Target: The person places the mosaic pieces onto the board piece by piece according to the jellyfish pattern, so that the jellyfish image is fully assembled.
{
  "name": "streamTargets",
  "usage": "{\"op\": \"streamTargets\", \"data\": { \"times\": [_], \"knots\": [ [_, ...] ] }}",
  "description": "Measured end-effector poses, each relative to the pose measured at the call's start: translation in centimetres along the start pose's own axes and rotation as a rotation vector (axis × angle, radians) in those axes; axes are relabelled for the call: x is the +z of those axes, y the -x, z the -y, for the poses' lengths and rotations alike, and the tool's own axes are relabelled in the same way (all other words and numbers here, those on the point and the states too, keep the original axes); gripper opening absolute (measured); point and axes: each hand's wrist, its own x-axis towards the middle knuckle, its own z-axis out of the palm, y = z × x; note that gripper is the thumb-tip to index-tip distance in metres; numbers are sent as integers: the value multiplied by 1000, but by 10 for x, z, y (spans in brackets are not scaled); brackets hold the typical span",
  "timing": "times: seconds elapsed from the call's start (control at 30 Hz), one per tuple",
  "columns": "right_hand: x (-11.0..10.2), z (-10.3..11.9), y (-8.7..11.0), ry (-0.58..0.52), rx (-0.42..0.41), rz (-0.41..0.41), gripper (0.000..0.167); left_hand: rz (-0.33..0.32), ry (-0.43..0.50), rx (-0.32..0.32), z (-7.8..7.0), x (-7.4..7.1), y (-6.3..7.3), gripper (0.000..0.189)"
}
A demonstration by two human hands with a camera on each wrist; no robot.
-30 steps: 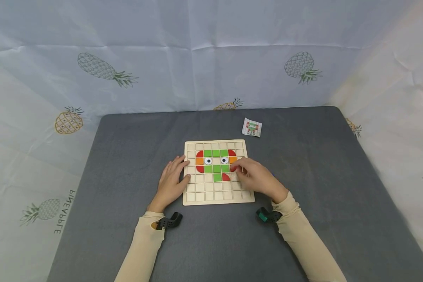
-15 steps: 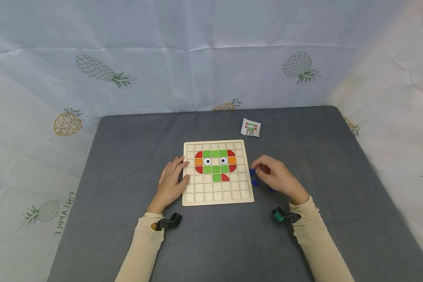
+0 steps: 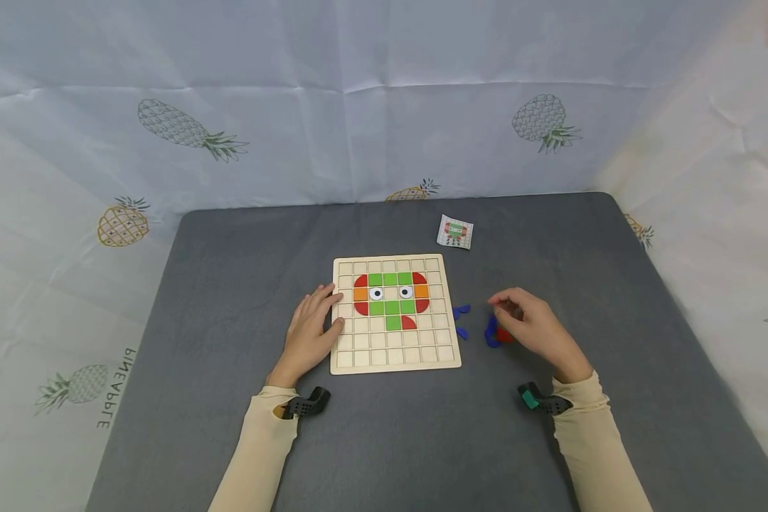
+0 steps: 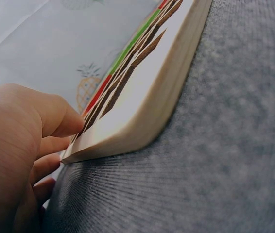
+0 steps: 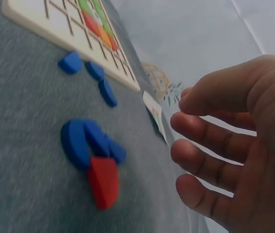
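A square wooden grid board lies mid-table, with green, red and orange pieces and two eye pieces set in its cells. My left hand rests along the board's left edge, thumb and fingertips touching it. Off the board's right side, my right hand hovers with loosely bent fingers and holds nothing. Below it in the right wrist view, a red piece lies against a cluster of curved blue pieces. Several smaller blue pieces sit right at the board's edge.
Behind the board lies a small printed card showing a coloured grid picture. The dark grey table is backed by a pineapple-print cloth. Each wrist wears a black strap-mounted device.
My right hand has moved right, from the board's red pieces, past the small blue pieces, to above the red and blue cluster, uncovering these pieces. My left hand has stayed on the board.
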Motion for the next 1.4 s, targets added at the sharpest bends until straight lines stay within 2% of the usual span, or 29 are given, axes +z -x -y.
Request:
{"op": "streamTargets", "data": {
  "times": [0.33,0.7,1.13,1.4],
  "knots": [
    [0,-7,12,73,121,87,19,11,6,-9,-1,-1,1,50],
    [6,-14,15,106,168,136,21,7,1,-5,0,-1,0,50],
    [5,-10,13,96,182,166,21,-1,10,-1,0,-1,0,49],
    [5,-9,14,134,169,151,25,6,6,-4,-1,-1,0,50]
  ]
}}
